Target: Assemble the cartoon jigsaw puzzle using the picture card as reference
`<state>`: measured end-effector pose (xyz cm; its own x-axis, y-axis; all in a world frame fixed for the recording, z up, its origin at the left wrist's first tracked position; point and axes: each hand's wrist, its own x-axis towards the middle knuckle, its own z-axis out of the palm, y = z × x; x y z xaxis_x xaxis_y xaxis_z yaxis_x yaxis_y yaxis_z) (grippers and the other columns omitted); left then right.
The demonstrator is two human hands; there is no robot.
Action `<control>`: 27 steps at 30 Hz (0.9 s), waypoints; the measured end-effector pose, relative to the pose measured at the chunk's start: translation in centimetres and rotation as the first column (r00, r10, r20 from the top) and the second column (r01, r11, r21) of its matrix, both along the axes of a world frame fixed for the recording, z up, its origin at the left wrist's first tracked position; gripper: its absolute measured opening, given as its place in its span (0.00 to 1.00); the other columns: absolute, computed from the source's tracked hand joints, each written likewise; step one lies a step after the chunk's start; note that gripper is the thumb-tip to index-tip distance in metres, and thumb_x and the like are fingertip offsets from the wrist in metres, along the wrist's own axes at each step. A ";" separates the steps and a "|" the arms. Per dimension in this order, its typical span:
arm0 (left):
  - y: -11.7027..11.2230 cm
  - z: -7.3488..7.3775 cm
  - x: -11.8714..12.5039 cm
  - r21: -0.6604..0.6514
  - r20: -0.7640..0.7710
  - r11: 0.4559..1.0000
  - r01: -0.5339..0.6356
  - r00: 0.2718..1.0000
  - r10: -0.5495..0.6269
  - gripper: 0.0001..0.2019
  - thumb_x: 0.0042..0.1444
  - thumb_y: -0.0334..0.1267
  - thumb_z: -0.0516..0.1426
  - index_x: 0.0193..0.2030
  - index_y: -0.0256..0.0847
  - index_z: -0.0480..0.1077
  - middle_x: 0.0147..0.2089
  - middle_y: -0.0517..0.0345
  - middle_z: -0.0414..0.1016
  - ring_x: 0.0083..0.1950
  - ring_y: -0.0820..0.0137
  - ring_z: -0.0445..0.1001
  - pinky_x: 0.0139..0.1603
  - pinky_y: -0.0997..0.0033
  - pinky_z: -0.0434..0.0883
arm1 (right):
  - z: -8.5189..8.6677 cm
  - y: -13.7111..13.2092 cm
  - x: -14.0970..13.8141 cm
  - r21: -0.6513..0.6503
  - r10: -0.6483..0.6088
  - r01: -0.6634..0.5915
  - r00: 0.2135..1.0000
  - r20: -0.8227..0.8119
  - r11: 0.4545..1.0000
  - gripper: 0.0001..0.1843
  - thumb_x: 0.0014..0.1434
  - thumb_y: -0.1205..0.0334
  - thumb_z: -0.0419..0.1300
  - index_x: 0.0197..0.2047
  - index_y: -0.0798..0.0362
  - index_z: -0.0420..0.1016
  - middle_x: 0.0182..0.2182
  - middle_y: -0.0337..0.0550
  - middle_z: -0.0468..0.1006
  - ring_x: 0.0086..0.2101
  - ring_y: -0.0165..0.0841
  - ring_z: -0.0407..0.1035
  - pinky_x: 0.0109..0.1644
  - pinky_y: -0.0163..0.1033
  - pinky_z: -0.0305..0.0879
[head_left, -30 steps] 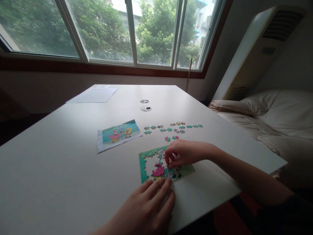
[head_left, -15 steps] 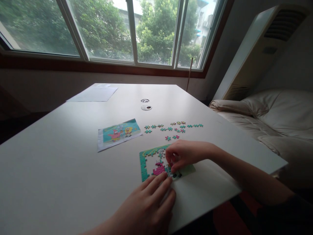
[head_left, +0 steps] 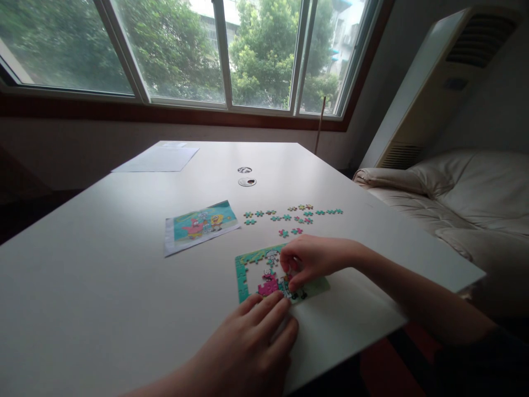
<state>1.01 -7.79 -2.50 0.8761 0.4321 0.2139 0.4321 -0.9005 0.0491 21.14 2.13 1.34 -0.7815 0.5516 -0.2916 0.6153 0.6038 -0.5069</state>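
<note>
A partly assembled jigsaw puzzle [head_left: 242, 278] lies near the front of the table, with a teal border, a pink figure and a white gap in its middle. Over its right part, my right hand [head_left: 308, 259] is closed in a pinch, fingertips down at the puzzle. A puzzle piece seems to be between them, mostly hidden by the fingers. My left hand [head_left: 256, 336] rests along the near edge, fingers stretched out and touching the puzzle. Loose puzzle pieces [head_left: 286, 218] lie in scattered rows just beyond. A printed cartoon picture [head_left: 202, 226] is to their left.
The white table [head_left: 103, 275] carries two round flat items [head_left: 247, 182] farther back and paper sheets [head_left: 157, 159] at the far left corner. A cream sofa [head_left: 467, 193] stands to the right, beside a tall air-conditioning unit [head_left: 438, 82]. Windows [head_left: 264, 55] line the far wall.
Both hands stay almost in place. My left fingers have shifted very slightly on the near edge; the loose pieces and the picture lie as before.
</note>
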 end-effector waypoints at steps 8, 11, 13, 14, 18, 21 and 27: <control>-0.2 0.6 0.0 -0.033 -0.007 0.999 -0.012 1.000 0.012 0.14 0.60 0.36 0.49 0.51 0.37 0.65 0.54 0.45 0.69 0.57 0.57 0.65 0.55 0.57 0.66 | 0.0 0.0 0.1 0.007 0.035 -0.035 0.996 -0.078 0.999 0.12 0.47 0.60 0.66 0.32 0.55 0.69 0.28 0.35 0.70 0.28 0.24 0.62 0.30 0.30 0.55; -0.2 0.4 0.0 -0.002 0.008 1.000 -0.002 1.000 0.002 0.14 0.60 0.36 0.49 0.51 0.36 0.66 0.54 0.45 0.69 0.57 0.56 0.66 0.54 0.57 0.67 | 0.2 0.0 0.2 0.002 0.065 -0.065 0.993 -0.102 0.998 0.11 0.48 0.60 0.66 0.30 0.56 0.68 0.26 0.34 0.69 0.26 0.23 0.60 0.28 0.29 0.54; -0.3 0.1 -0.1 0.053 0.021 0.999 0.009 1.000 -0.010 0.14 0.61 0.36 0.49 0.51 0.36 0.66 0.54 0.44 0.70 0.57 0.57 0.67 0.53 0.58 0.68 | 0.2 0.0 0.3 -0.026 0.084 -0.088 0.989 -0.125 0.996 0.11 0.49 0.61 0.65 0.29 0.56 0.67 0.25 0.34 0.68 0.25 0.23 0.59 0.27 0.28 0.54; -0.4 -0.1 -0.1 0.094 0.026 0.995 0.013 1.000 -0.016 0.14 0.61 0.36 0.48 0.51 0.35 0.66 0.54 0.43 0.70 0.56 0.57 0.67 0.53 0.59 0.68 | 0.3 0.0 0.3 -0.052 0.093 -0.101 0.985 -0.142 0.994 0.11 0.49 0.61 0.65 0.29 0.56 0.67 0.24 0.34 0.68 0.25 0.23 0.59 0.27 0.28 0.55; -1.3 -0.4 -0.3 0.297 0.018 0.954 0.035 0.999 -0.043 0.15 0.62 0.31 0.47 0.53 0.32 0.66 0.53 0.42 0.71 0.55 0.56 0.69 0.52 0.59 0.68 | 0.1 0.2 0.4 -0.167 0.084 -0.128 0.966 -0.246 0.978 0.11 0.52 0.58 0.63 0.31 0.57 0.68 0.25 0.36 0.69 0.26 0.23 0.61 0.29 0.29 0.59; -2.0 -0.5 -0.4 0.359 -0.008 0.932 0.054 0.998 -0.055 0.14 0.62 0.28 0.47 0.51 0.32 0.67 0.50 0.43 0.73 0.51 0.58 0.72 0.48 0.63 0.70 | -0.1 0.4 0.5 -0.169 0.009 -0.067 0.947 -0.321 0.983 0.11 0.53 0.57 0.62 0.33 0.58 0.70 0.28 0.38 0.71 0.28 0.24 0.63 0.31 0.30 0.61; -2.0 -1.3 0.0 0.352 0.054 0.936 -0.012 0.999 -0.008 0.14 0.61 0.27 0.46 0.49 0.34 0.69 0.47 0.46 0.75 0.47 0.58 0.73 0.44 0.62 0.71 | -0.1 0.6 0.5 -0.161 -0.010 -0.040 0.955 -0.297 0.986 0.12 0.54 0.59 0.62 0.38 0.59 0.74 0.30 0.41 0.75 0.29 0.25 0.65 0.33 0.31 0.63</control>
<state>1.00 -9.81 -3.81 0.8582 0.3221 0.3996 0.4395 -0.8633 -0.2481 21.65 2.71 1.26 -0.8542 0.5033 -0.1309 0.4140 0.5058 -0.7568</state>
